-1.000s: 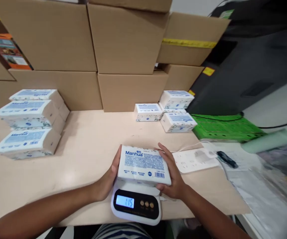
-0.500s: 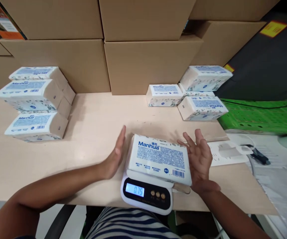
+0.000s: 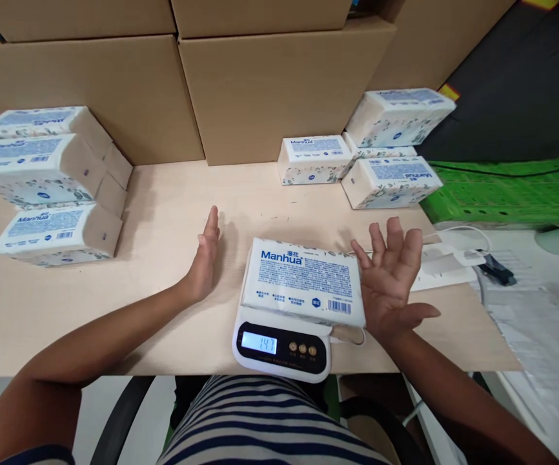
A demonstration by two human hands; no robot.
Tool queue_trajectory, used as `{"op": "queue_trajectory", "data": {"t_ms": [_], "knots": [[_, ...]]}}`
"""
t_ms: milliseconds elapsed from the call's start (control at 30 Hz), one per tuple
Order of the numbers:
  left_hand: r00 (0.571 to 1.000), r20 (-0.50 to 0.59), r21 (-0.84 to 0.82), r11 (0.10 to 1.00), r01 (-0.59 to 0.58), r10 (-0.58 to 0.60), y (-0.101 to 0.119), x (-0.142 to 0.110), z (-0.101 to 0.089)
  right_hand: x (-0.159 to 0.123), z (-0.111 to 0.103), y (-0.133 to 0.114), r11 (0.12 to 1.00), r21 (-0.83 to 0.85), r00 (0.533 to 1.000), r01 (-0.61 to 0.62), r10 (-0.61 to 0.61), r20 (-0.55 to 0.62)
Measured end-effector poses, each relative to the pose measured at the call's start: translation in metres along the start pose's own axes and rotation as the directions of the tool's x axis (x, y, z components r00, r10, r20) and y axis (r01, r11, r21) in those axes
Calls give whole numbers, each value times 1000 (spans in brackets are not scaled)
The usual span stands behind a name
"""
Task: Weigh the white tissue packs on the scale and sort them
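your left hand (image 3: 203,261) is hovering open, left of the scale (image 3: 282,349); your right hand (image 3: 390,281), open, is nearing the tissue pack (image 3: 304,282) resting there.

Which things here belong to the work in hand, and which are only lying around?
In the work:
scale
Manhua pack on it
left hand and right hand, open beside the pack
likely left stack and right stack

Lying around:
cardboard boxes
green container
power strip
plastic sheeting
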State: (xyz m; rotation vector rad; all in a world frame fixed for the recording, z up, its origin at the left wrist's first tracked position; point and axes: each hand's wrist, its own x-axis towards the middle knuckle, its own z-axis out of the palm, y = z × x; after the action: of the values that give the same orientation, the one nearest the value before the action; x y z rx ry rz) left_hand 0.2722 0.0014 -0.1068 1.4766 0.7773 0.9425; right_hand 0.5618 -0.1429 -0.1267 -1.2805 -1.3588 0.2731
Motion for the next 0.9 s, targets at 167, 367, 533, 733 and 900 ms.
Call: {"op": "queue_trajectory", "data": {"t_ms": [167,367,533,733,900], "knots": [[1000,18,49,999,-3,2,-8,7,-5,7,0,15,994,104,996,28,-20,-82],[999,24,56,997,-50,49,-17,14,-5,-24,-9,1,999,24,982,38,-33,-187],[997,7,94,992,-82,81,-24,17,-4,-74,-19,-21,981,-178,976,69,-104,-190],[993,-51,120,987,-102,109,-21,17,-1,-103,-18,-9,919,-388,953,68,-174,-247],[992,-96,123,990,-72,84,-16,18,1,-107,-8,16,854,-517,901,54,-265,-344]]}}
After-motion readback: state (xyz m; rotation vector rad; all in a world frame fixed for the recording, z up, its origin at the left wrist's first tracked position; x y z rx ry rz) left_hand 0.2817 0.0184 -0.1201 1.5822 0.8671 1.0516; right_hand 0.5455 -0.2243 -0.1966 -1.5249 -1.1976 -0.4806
